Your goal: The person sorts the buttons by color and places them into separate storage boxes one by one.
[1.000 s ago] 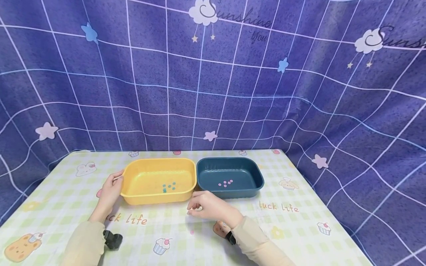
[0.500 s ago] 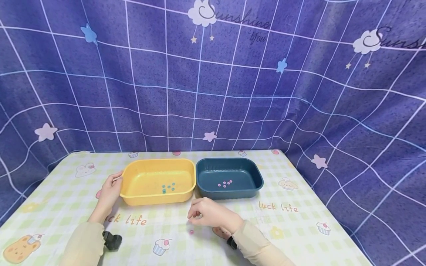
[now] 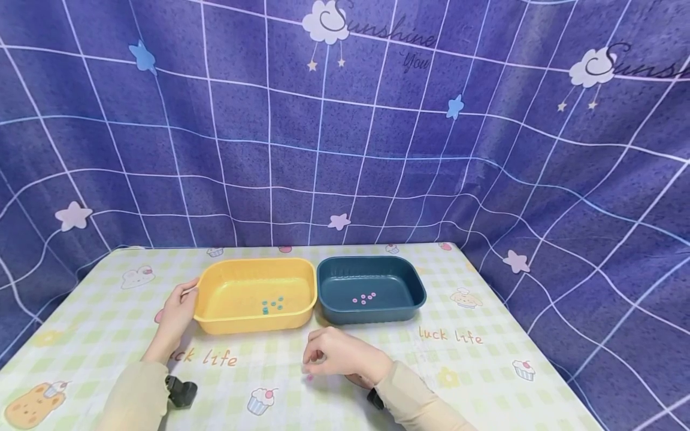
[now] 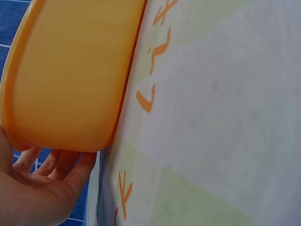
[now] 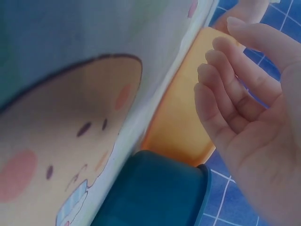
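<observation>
My left hand holds the left end of the yellow tray. In the left wrist view its fingers lie against the tray's end wall, with the thumb side at the rim. Several small teal ring-shaped beads lie in this tray. My right hand is over the cloth in front of the trays, fingers bent and nothing visible between them. A small pink bead lies on the cloth just below its fingertips. In the right wrist view the thumb tip and index fingertip are slightly apart.
A dark teal tray stands against the right end of the yellow one, with several pink ring-shaped beads inside. Both rest on a checked tablecloth with printed cartoons. A blue grid curtain hangs behind and at the right.
My right hand has moved down and back from the trays, towards the pink bead on the cloth. The left hand stays at the yellow tray; the beads have not moved.
</observation>
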{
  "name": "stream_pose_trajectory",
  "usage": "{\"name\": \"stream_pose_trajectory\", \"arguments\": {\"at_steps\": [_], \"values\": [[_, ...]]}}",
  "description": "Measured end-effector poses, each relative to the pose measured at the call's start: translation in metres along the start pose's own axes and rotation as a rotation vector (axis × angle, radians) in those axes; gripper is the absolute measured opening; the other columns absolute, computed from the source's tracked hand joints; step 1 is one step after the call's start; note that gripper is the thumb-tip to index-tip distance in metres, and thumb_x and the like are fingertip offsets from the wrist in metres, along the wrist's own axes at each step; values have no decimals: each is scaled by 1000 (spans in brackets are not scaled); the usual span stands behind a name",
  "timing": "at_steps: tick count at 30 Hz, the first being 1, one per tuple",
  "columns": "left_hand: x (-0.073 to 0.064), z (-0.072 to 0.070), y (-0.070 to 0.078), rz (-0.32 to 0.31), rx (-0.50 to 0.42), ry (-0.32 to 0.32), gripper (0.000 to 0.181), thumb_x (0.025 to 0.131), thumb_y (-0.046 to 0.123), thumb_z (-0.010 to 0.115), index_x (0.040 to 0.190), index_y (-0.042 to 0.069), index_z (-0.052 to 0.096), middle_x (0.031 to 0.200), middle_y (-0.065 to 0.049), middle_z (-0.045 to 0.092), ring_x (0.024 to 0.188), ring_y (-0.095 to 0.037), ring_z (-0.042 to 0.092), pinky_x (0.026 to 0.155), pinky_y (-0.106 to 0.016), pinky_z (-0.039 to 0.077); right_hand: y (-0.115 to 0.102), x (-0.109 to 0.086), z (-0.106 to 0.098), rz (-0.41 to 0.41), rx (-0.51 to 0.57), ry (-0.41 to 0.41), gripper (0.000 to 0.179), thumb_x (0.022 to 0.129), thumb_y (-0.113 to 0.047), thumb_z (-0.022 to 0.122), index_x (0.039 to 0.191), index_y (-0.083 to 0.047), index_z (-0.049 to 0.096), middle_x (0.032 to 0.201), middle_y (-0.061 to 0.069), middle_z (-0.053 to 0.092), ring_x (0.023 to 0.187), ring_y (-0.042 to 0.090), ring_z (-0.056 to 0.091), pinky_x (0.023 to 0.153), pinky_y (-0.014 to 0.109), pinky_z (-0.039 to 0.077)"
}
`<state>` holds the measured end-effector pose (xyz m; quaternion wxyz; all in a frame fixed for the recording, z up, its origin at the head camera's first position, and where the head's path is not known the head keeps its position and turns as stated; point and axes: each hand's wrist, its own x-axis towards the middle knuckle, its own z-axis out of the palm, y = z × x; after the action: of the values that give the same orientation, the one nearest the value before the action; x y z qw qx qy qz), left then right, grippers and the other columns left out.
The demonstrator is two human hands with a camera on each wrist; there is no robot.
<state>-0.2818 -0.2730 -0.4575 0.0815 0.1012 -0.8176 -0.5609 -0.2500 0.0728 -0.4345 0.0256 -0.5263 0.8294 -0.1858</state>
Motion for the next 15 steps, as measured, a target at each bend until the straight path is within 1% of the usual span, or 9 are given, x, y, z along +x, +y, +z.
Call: {"name": "stream_pose_trajectory", "arguments": {"at_steps": [5,8,11,15], "values": [[0,-1,-1,4,3,0,53,102,32,23,147,4,22,139,-29,40,122,-35,44,71,-4,44,1,-1,1,3,29,-46,5,83,-19,70,83,-15,74,76,-9,60,70,-4,51,69,0,39],[0,-1,-1,9,4,2,53,102,32,23,147,3,22,139,-29,40,121,-34,45,71,-3,44,2,-2,2,1,24,-65,4,82,-18,71,83,-15,74,79,-10,62,71,-8,49,71,-1,39],[0,0,0,9,8,4,53,102,32,23,147,4,23,139,-29,41,121,-33,45,71,-3,43,2,-3,3,1,5,-75,5,81,-18,72,84,-15,74,81,-10,63,72,-10,50,73,-2,39],[-1,0,1,5,7,5,53,102,32,23,147,4,23,139,-29,41,121,-35,45,71,-3,43,2,-3,3,2,1,-87,6,80,-17,73,85,-15,75,80,-9,64,70,-9,51,71,-2,39]]}}
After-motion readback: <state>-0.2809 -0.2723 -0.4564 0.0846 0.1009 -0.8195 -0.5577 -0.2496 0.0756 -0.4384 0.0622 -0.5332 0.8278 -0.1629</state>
